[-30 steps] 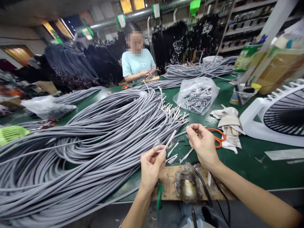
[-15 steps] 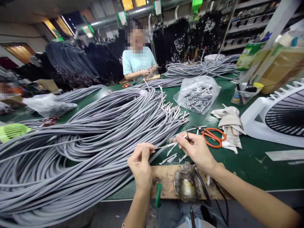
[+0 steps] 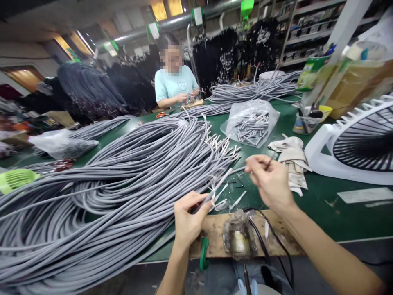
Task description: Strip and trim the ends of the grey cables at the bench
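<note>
My left hand [image 3: 190,215] is closed around a grey cable [image 3: 210,197], thumb and fingers pinching it short of its end. Pale strips and thin fibres show near that end, beyond my fingertips. My right hand [image 3: 270,178] is raised to the right, fingers pinched. A slim dark tool [image 3: 270,160] pokes out from between its fingers; its kind cannot be made out. A grey cable piece [image 3: 239,169] reaches toward the right fingertips, and whether they touch it is unclear. White scraps [image 3: 238,200] lie on the green table [image 3: 313,209] between the hands.
A big coil of grey cables [image 3: 123,184] fills the left side. Behind are a clear bag of short grey pieces [image 3: 251,123] and a co-worker [image 3: 176,84]. On the right are a cloth [image 3: 293,162] and a white fan [image 3: 322,149]. A wooden board [image 3: 211,229] carries a soldered-looking metal block [image 3: 239,241].
My hands have moved apart: the right went right and up, away from the thin white strand. My left hand now grips the grey cable. The orange-handled scissors are no longer visible.
</note>
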### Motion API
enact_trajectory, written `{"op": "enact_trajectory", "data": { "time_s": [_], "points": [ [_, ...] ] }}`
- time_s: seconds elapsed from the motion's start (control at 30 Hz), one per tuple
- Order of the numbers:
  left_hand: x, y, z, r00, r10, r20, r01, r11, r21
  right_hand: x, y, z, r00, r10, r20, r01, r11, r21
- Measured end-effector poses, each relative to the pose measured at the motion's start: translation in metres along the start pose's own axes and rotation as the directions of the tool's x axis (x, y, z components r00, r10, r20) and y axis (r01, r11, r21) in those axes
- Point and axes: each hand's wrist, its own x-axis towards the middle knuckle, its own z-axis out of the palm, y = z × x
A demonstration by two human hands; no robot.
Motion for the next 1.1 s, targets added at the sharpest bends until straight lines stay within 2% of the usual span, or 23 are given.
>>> {"op": "enact_trajectory", "data": {
  "time_s": [0.03,0.07,0.1,0.17,0.3,0.37,0.43,0.53,0.6,0.67,0.73,0.8,0.97,1.03,1.1],
  "points": [
    [0.000,-0.001,0.001,0.996,0.033,-0.077,-0.032,0.999,0.018,0.001,-0.001,-0.002,0.998,-0.048,-0.043,0.044,0.996,-0.074],
    [0.000,-0.001,0.002,0.988,0.064,-0.140,-0.057,0.997,0.049,0.002,-0.002,-0.004,0.995,-0.091,-0.037,0.083,0.982,-0.171],
    [0.000,-0.001,0.003,0.976,0.094,-0.195,-0.078,0.993,0.092,0.001,-0.002,-0.004,0.993,-0.114,0.020,0.115,0.957,-0.265],
    [0.000,0.000,0.004,0.951,0.162,-0.264,-0.110,0.973,0.202,-0.004,0.000,-0.003,0.974,-0.083,0.210,0.157,0.917,-0.367],
    [0.000,0.001,0.005,0.925,0.243,-0.291,-0.137,0.930,0.340,-0.018,0.003,0.007,0.847,0.054,0.529,0.143,0.935,-0.324],
    [-0.001,0.001,0.005,0.933,0.242,-0.267,-0.137,0.923,0.359,-0.022,0.003,0.011,0.778,0.089,0.622,0.152,0.934,-0.324],
    [-0.001,0.002,0.005,0.943,0.218,-0.253,-0.120,0.928,0.352,-0.024,0.001,0.013,0.738,0.081,0.670,0.200,0.922,-0.332],
    [0.000,0.001,0.004,0.958,0.121,-0.260,-0.052,0.965,0.258,-0.023,-0.003,0.012,0.736,0.025,0.677,0.311,0.875,-0.370],
    [0.003,0.001,0.002,0.981,0.011,-0.195,0.013,0.992,0.123,-0.021,-0.004,0.012,0.758,-0.002,0.652,0.361,0.835,-0.416],
    [0.006,0.000,0.000,0.996,-0.094,0.000,0.094,0.995,-0.043,-0.021,-0.005,0.012,0.783,-0.008,0.622,0.366,0.814,-0.450],
    [0.010,0.001,-0.003,0.966,-0.131,0.221,0.175,0.965,-0.197,-0.021,-0.004,0.013,0.789,0.015,0.615,0.332,0.831,-0.446],
    [0.014,0.003,-0.005,0.934,-0.128,0.333,0.232,0.926,-0.297,-0.020,-0.003,0.013,0.781,0.053,0.622,0.277,0.863,-0.422],
    [0.018,0.005,-0.003,0.936,-0.153,0.318,0.282,0.866,-0.413,-0.018,-0.004,0.010,0.803,0.119,0.584,0.152,0.906,-0.394],
    [0.018,0.004,-0.001,0.954,-0.167,0.248,0.268,0.846,-0.461,-0.019,-0.009,0.006,0.743,0.086,0.663,0.172,0.934,-0.313],
    [0.018,0.003,0.001,0.972,-0.183,0.148,0.234,0.830,-0.506,-0.022,-0.016,0.000,0.605,-0.020,0.796,0.215,0.967,-0.140]
  ]
}}
